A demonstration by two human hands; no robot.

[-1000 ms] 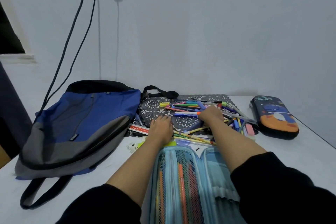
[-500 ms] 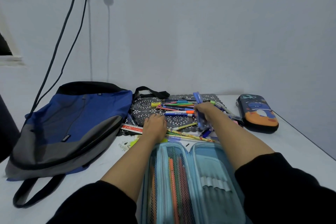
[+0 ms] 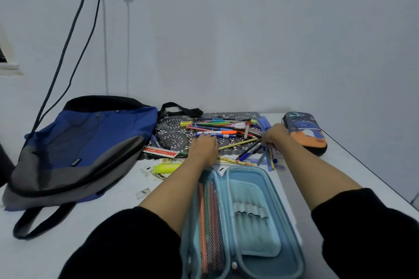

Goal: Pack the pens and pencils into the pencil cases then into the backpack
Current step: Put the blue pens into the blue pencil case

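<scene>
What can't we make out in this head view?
All in the head view:
Right hand: its back hides the fingers, so the pens it grips cannot be counted.
Left hand: its back hides the fingertips, so it's unclear whether it pinches a pen.
Blue pencil case: the bottom edge cuts off the near end, and mesh blurs the contents.
Dark pencil case: the right hand hides its left side.
Ruler: print too small.

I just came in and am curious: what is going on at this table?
A person's right hand grips a few blue pens beside the loose pile of pens and pencils on the black lace-patterned mat. The left hand rests by that pile. The light blue pencil case lies open in front, a few coloured pens behind its mesh. The dark printed pencil case is shut; the blue and grey backpack lies at the left.
</scene>
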